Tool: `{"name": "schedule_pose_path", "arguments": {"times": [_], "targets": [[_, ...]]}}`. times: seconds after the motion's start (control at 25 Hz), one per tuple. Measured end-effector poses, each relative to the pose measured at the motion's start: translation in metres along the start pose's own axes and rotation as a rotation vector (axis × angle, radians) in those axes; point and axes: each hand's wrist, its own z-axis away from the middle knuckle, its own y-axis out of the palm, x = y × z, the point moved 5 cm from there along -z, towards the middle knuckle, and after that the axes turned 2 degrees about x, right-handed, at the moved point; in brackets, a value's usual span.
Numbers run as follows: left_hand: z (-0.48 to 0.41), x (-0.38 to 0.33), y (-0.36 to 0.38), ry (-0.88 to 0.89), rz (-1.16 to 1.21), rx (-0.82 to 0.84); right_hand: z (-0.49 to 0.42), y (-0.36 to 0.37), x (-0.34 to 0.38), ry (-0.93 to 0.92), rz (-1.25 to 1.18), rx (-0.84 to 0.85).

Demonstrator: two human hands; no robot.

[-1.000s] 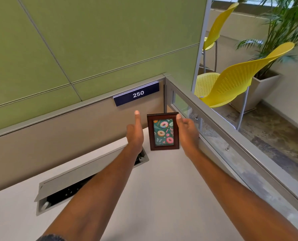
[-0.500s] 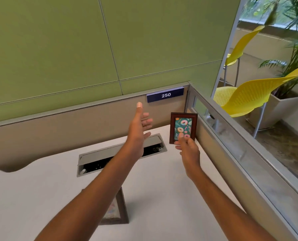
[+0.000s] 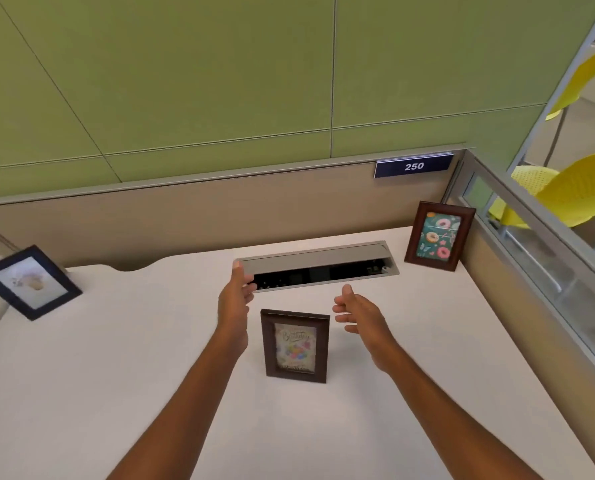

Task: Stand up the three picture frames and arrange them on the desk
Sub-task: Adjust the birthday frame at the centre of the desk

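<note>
Three picture frames stand on the white desk (image 3: 150,375). A brown frame with a doughnut picture (image 3: 438,236) stands upright in the far right corner. In the middle stands a brown frame with a birthday card (image 3: 295,345). A dark blue frame with a pale picture (image 3: 29,282) stands tilted at the far left. My left hand (image 3: 235,299) hovers open just left of and behind the birthday frame. Open too, my right hand (image 3: 356,311) hovers to that frame's right. Neither hand touches a frame.
A grey cable tray (image 3: 324,261) with its lid raised is set into the desk behind my hands. A beige partition with a blue "250" sign (image 3: 413,166) runs along the back. A glass side panel (image 3: 545,271) bounds the right edge, with yellow chairs (image 3: 580,188) beyond.
My right hand has let go of the doughnut frame, which now stands in the corner. Both hands have drawn back to either side of the birthday frame. The view has swung left and down.
</note>
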Motion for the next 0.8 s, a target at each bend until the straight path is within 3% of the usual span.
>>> {"name": "schedule_pose_path", "arguments": {"times": [0.28,0.48,0.8], "targets": [[-0.007,0.083,0.000,-0.178,-0.125,0.350,0.016,0.048,-0.036,0.201,-0.060,0.071],[-0.012,0.095,0.003,-0.177,-0.108,0.401,0.014,0.057,-0.039,0.196,-0.164,0.041],[-0.025,0.091,-0.018,-0.179,-0.082,0.334,0.007,0.074,-0.026,0.168,-0.186,0.069]]}}
